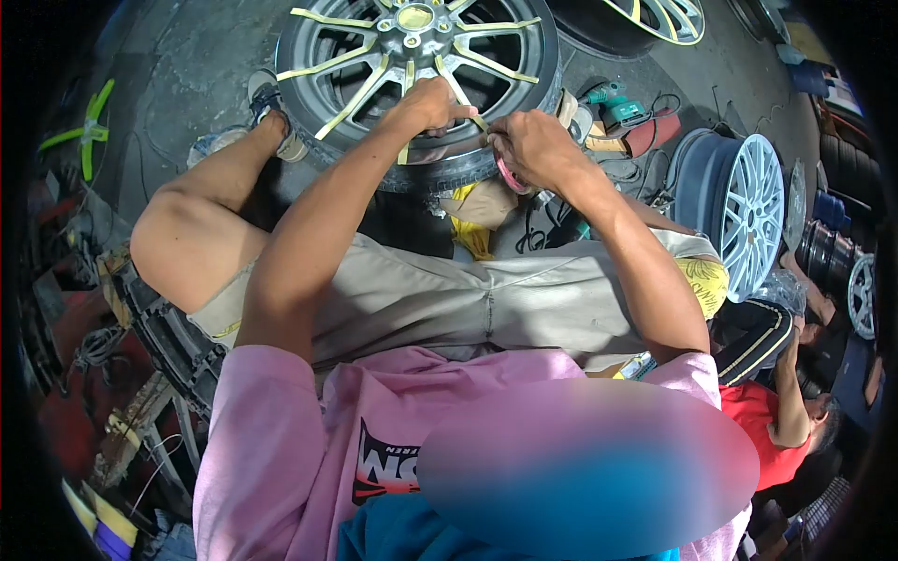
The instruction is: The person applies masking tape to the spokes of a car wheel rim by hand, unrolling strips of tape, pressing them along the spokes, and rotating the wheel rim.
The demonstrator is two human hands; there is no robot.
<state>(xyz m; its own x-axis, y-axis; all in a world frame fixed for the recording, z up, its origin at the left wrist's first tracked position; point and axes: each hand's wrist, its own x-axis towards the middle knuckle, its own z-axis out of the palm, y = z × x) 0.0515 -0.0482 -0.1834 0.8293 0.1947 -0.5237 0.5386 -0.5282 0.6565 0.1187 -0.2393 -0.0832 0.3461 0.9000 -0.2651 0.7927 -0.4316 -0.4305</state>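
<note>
A dark alloy wheel (412,42) lies face up in front of my knees, with strips of pale yellow tape (351,101) along its spokes. My left hand (430,105) is closed over a spoke near the wheel's lower rim, its fingers pressed on the end of a tape strip. Just to its right, my right hand (535,148) is closed round a roll of tape with a pink inner ring (511,176), at the rim's edge. Between the two hands a short piece of tape shows.
A green power tool (619,110) with a cable lies right of the wheel. Farther right stands a light blue wheel (753,215). Another taped wheel (655,19) is at the top right. A person in a red shirt (762,435) sits at the lower right.
</note>
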